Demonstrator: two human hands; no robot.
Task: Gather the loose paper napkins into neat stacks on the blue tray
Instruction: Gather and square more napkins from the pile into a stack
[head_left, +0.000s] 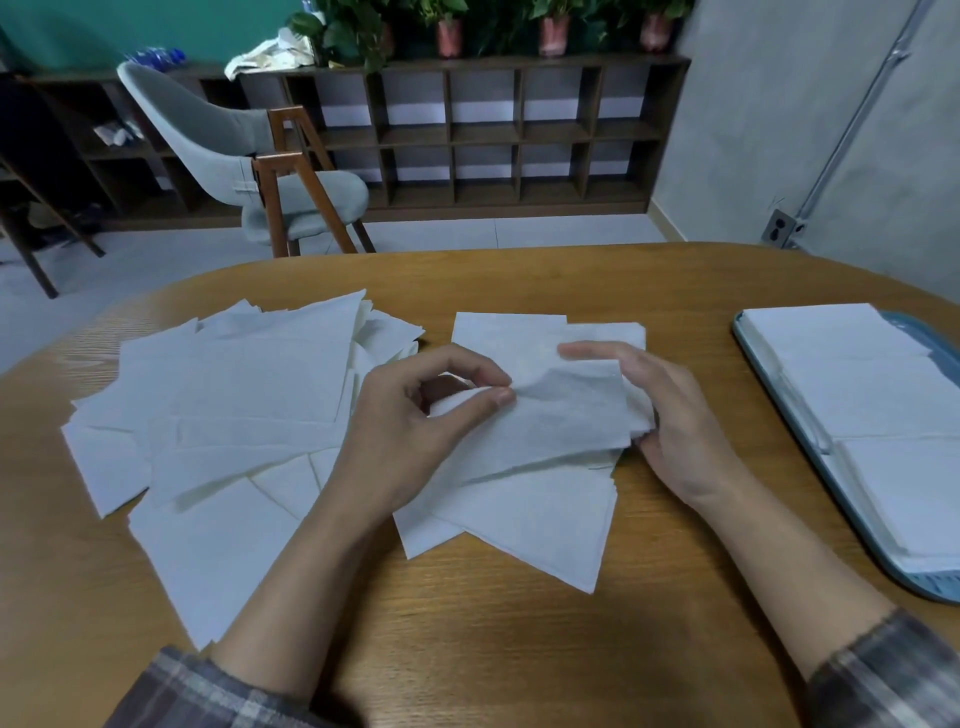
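- the left hand (415, 431) pinches a thin white paper napkin (550, 421) by its left edge, thumb and forefinger pressed together on the paper, the other fingers curled beneath
- the right hand (675, 431) holds the same napkin's right end, fingers laid over the top and thumb tucked under the edge, so the paper is clamped between them
- the held napkin is raised just above the table, slightly creased, in the middle of the view
- under it lies a small untidy heap of white napkins (524, 519), corners pointing different ways
- to the left, a wider spread of loose white paper napkins (234, 395) overlaps across the rounded wooden table (519, 660)
- at the table's right edge sits the blue plastic tray (779, 410), well apart from the hands, with neat white napkin stacks (857, 374) lying flat in it, side by side
- plaid sleeves (197, 691) cover both forearms
- behind the table stand a grey upholstered chair with wooden legs (228, 135), a dark wooden cubby shelf (493, 140) and potted green plants (553, 31) on top of it
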